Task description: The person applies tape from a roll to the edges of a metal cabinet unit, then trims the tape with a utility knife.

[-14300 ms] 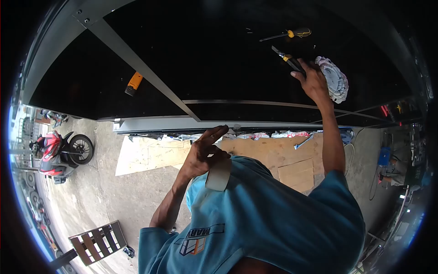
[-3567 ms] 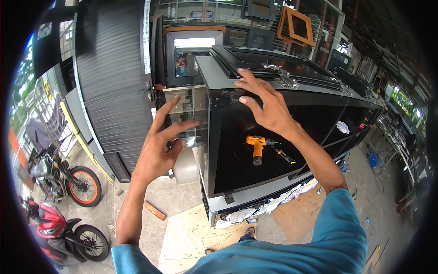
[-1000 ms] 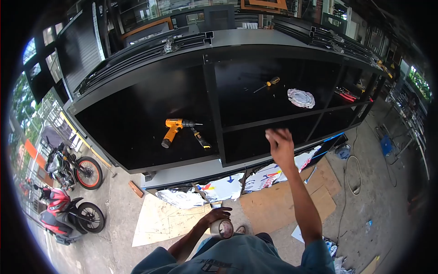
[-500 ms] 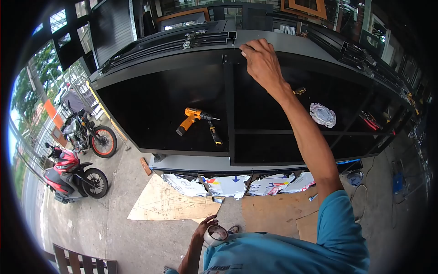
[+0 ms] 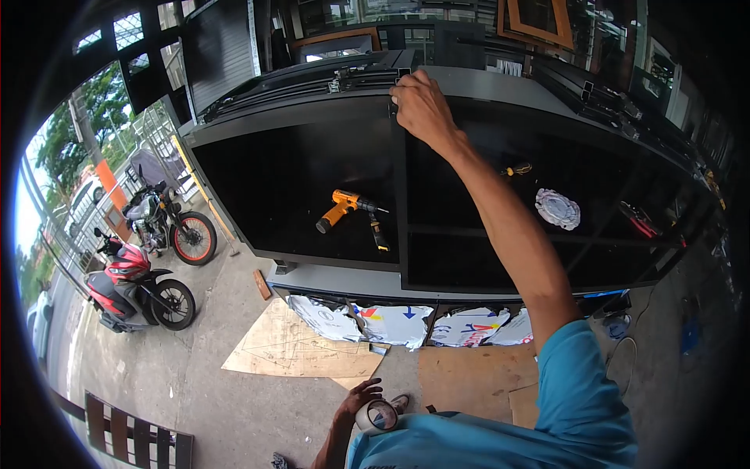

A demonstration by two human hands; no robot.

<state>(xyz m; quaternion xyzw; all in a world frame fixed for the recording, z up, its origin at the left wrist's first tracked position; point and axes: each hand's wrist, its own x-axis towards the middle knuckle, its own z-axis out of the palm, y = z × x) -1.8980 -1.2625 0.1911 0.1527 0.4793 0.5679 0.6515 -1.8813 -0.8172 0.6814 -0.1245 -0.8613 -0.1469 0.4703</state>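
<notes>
My right hand reaches across to the far edge of a large dark frame lying flat. Its fingers are bent together at the top of the middle upright, and whatever they pinch is hidden. Low in view, near my body, my left hand has a roll of tape against its thumb side and seems to carry it, fingers partly stretched. On the left dark panel lie an orange cordless drill and a black-and-yellow hand tool. Right of my forearm are a screwdriver and a crumpled whitish wad.
Red-handled pliers lie on the frame's right part. Black metal profiles rest beyond the far edge. Torn printed film hangs below the near edge. Marked plywood lies on the floor. Two motorbikes, one a red scooter, stand left.
My right hand has moved left along the far edge, onto the top of the middle upright, covering the small holes there. My left hand stays low with the tape roll. The whole view has shifted slightly.
</notes>
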